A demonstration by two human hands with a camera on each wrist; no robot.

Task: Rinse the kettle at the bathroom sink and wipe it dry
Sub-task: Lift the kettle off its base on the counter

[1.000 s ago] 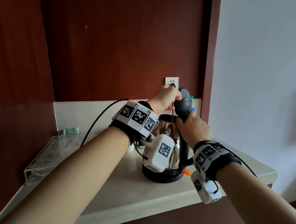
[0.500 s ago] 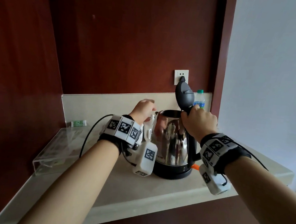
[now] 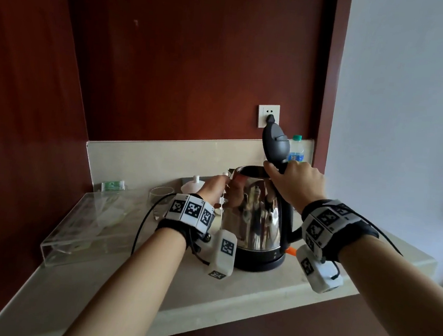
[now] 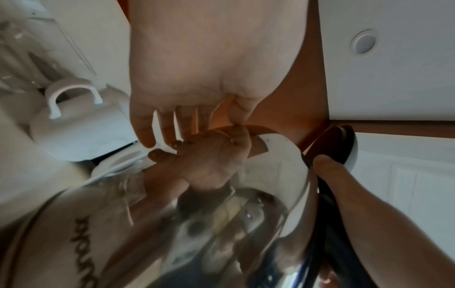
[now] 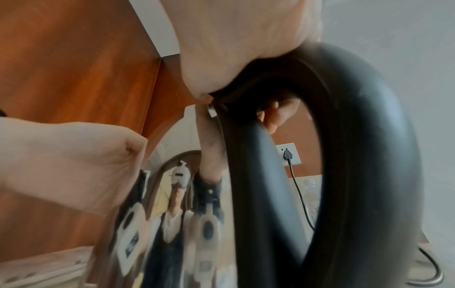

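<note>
A shiny steel kettle [image 3: 253,219] stands on its black base [image 3: 257,262] on the beige counter [image 3: 149,283]. Its dark lid [image 3: 275,143] is flipped up and the mouth is open. My right hand [image 3: 292,182] grips the top of the black handle [image 5: 357,155], with fingers [image 5: 278,115] curled through the loop. My left hand [image 3: 214,191] is at the kettle's left side just below the spout. In the left wrist view its fingers [image 4: 145,134] reach out fairly straight and the tips touch the mirrored wall [image 4: 221,224].
A clear acrylic tray [image 3: 87,225] lies at the left. Behind my left hand are a drinking glass [image 3: 161,194] and a white teapot [image 3: 193,185]. A water bottle [image 3: 296,150] stands in the back corner. A black plug sits in the wall socket [image 3: 267,115], its cable [image 3: 141,225] trailing left.
My left hand has come down from the raised lid to the kettle's left side. The lid stays open, and my right hand keeps its hold on the handle.
</note>
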